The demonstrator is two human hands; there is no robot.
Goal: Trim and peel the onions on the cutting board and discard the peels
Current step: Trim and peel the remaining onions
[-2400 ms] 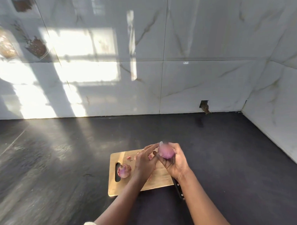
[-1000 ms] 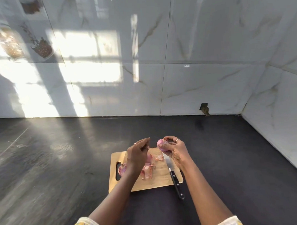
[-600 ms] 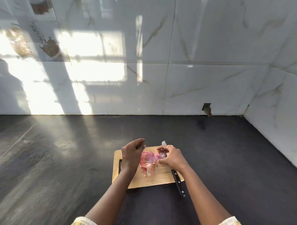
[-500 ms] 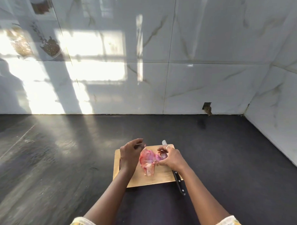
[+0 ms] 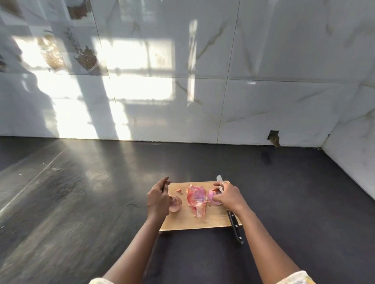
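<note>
At the left edge of the cutting board (image 5: 185, 223) the left hand (image 5: 158, 201) hovers with its fingers loosely curled. Nothing shows in it, though I cannot tell whether the fingertips pinch a scrap of skin. Just beside its palm the left onion (image 5: 175, 204) sits on the board, brownish-pink and seemingly not fully peeled. A small trimmed bit (image 5: 179, 191) lies just behind it. In the middle of the board lies the peel pile (image 5: 197, 202), loose pink and red skins that touch the right onion (image 5: 213, 198), which looks pale and mostly bare. The right hand (image 5: 228, 197) grasps that onion, fingers curled over it and holding it down on the board. Under that wrist runs the knife (image 5: 235, 226), its blade tip poking past the far edge of the board and its black handle hanging off the near edge over the dark counter (image 5: 78, 198). That knife is the main worry: a forearm drawn back could nudge the overhanging handle and swing the blade, and the hand working right above it could catch the edge. The round left onion, unheld, could roll off the board if bumped. The light skins could scatter onto the counter when gathered for discarding, leaving bits behind.
</note>
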